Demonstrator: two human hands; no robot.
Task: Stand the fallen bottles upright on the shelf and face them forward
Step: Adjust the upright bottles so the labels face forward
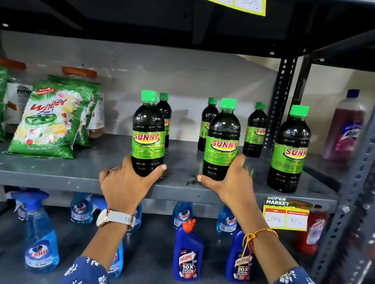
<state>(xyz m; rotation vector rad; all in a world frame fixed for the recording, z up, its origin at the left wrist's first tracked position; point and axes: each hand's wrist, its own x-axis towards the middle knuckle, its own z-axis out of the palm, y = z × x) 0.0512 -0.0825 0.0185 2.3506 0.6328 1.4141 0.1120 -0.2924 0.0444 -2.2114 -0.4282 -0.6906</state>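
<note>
Several dark Sunny bottles with green caps and green labels stand upright on the grey shelf (70,174). My left hand (125,182) grips the base of the front left bottle (148,130), label facing me. My right hand (232,179) is wrapped around the base of the front middle bottle (223,139), label also forward. A third front bottle (290,148) stands free at the right, its label turned slightly right. Three more bottles stand behind: back left (164,116), back middle (207,123), back right (256,128).
Green Wheel detergent packs (45,120) and orange-lidded jars (79,72) fill the shelf's left. A purple Lizol bottle (345,129) stands beyond the perforated upright post (281,99). Blue Colin sprays (41,238) and Harpic bottles (187,256) sit on the shelf below. A yellow price tag (286,216) hangs on the edge.
</note>
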